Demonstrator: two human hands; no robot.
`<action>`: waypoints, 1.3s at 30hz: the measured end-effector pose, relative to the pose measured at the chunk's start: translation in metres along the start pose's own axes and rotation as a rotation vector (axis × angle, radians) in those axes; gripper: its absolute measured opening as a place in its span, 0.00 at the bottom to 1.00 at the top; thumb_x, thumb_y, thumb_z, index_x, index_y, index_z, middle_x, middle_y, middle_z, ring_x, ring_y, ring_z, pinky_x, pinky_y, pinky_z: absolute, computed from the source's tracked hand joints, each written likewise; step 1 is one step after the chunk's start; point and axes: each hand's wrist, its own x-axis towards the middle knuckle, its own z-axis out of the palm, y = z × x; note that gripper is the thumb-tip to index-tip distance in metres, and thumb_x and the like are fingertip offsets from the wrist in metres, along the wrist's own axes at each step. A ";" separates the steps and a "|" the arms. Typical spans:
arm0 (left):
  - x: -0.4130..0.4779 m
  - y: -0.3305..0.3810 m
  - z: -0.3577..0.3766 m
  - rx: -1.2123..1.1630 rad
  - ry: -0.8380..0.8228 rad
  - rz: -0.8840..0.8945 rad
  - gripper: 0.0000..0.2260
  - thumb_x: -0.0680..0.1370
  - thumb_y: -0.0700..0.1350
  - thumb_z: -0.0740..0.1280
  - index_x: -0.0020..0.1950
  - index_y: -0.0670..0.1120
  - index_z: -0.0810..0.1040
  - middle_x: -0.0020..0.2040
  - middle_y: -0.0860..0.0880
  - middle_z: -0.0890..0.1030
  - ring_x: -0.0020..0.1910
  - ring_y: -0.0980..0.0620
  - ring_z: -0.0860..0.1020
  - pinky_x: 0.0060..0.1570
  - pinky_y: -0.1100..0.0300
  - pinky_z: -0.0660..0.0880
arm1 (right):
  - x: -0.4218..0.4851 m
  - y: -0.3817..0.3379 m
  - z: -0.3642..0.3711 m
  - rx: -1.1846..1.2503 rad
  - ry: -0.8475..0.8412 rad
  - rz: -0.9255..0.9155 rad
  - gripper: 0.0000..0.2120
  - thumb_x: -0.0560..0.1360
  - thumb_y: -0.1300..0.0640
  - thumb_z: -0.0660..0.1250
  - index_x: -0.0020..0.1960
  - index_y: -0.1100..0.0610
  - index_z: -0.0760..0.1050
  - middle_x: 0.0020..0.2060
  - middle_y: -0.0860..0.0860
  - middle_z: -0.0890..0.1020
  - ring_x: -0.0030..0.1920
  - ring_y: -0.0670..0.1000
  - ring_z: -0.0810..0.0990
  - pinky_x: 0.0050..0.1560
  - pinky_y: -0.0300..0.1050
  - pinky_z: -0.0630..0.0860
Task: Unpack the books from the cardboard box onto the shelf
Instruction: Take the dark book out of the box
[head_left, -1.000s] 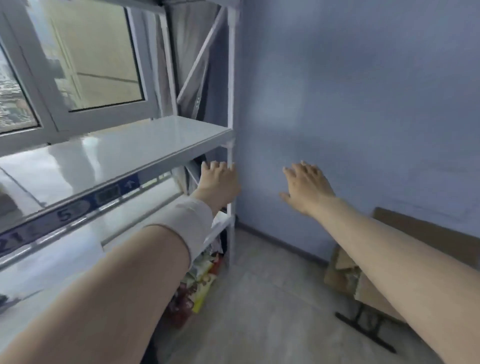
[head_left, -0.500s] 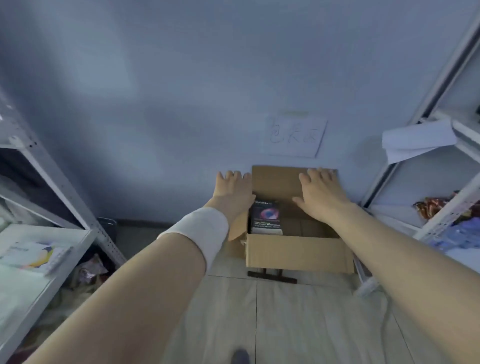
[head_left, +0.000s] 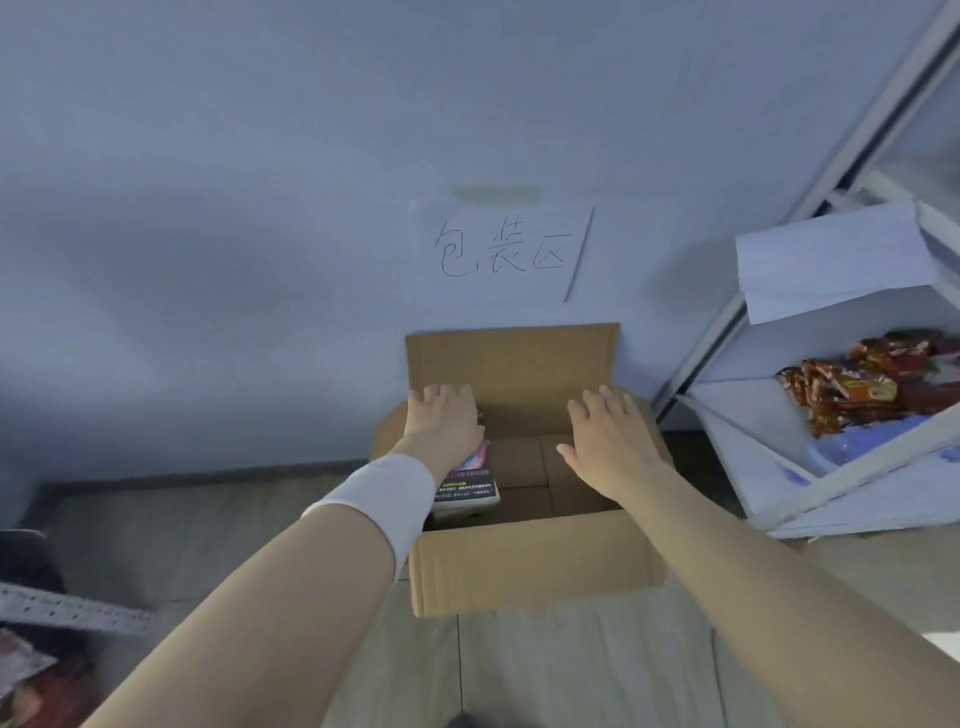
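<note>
Open cardboard box (head_left: 530, 566) on floor, dark-covered book (head_left: 467, 488) inside left

Handwritten wall sign (head_left: 501, 249); snack packets (head_left: 852, 387) at right.

light: dim, bluish, even | shadows: soft | focus: slightly soft | edges: wide-angle bending

The cardboard box (head_left: 530, 564) is plain brown corrugated board, matt and slightly fibrous, its flaps creased. Inside it, at its left side, a book (head_left: 470, 486) shows a glossy printed cover. Above the box, a sheet of thin white paper (head_left: 501, 254) is taped to the matt painted wall (head_left: 208, 208). Right of the box, the shelf (head_left: 857, 499) is smooth white-painted metal, holding shiny plastic snack wrappers (head_left: 857, 389). Under the box, the floor (head_left: 545, 675) looks like smooth, dull tile. A soft white cloth band (head_left: 387, 499) wraps one forearm.
</note>
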 end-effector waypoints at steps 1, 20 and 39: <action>0.017 0.002 0.004 -0.004 -0.018 -0.002 0.25 0.79 0.53 0.59 0.72 0.43 0.63 0.70 0.41 0.69 0.70 0.41 0.67 0.67 0.48 0.62 | 0.015 0.004 0.005 0.007 -0.020 -0.001 0.30 0.80 0.45 0.52 0.76 0.61 0.52 0.76 0.59 0.57 0.76 0.59 0.52 0.76 0.56 0.50; 0.155 -0.038 0.197 -0.791 -0.387 -0.699 0.29 0.78 0.51 0.63 0.75 0.40 0.60 0.69 0.42 0.72 0.67 0.42 0.72 0.65 0.52 0.69 | 0.230 -0.011 0.172 0.639 -0.550 0.031 0.28 0.78 0.43 0.56 0.74 0.57 0.61 0.72 0.55 0.67 0.72 0.54 0.65 0.69 0.47 0.64; 0.203 -0.051 0.336 -1.189 -0.247 -1.039 0.21 0.77 0.52 0.65 0.67 0.42 0.72 0.60 0.44 0.80 0.60 0.44 0.77 0.54 0.60 0.70 | 0.361 -0.071 0.321 1.509 -0.706 0.369 0.18 0.72 0.52 0.69 0.60 0.56 0.75 0.52 0.50 0.81 0.50 0.50 0.80 0.61 0.47 0.72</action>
